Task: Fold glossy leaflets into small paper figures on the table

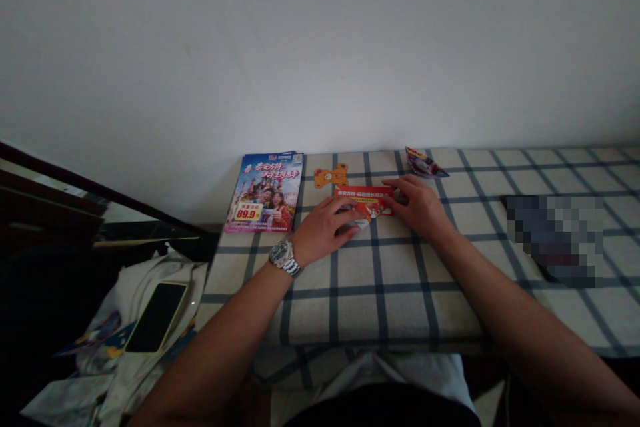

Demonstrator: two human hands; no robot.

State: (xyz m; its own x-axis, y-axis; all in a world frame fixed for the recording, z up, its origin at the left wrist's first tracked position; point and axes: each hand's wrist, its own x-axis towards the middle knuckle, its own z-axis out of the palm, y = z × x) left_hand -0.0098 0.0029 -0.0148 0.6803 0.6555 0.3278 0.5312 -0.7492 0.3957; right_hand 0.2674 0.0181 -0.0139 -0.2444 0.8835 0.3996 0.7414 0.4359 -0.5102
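Observation:
A red printed paper leaflet [364, 193] lies partly folded on the checked tablecloth, its lower side narrowing toward a point. My left hand [327, 227], with a metal watch [284, 257] on its wrist, has its fingers and thumb closed over the leaflet's lower left part. At the right edge, my right hand [415, 203] grips the paper between thumb and fingers. Part of the leaflet is hidden beneath both hands. Just behind it lies an orange bear-shaped piece [330, 175]. A folded colourful paper shape [425, 163] stands beyond my right hand.
A stack of printed flyers [265, 193] lies at the table's left end. To the right is a dark, pixelated flat object [550, 237]. A phone [157, 317] rests on pale cloth at lower left. The white wall [350, 47] borders the checked tablecloth [340, 293] at the back.

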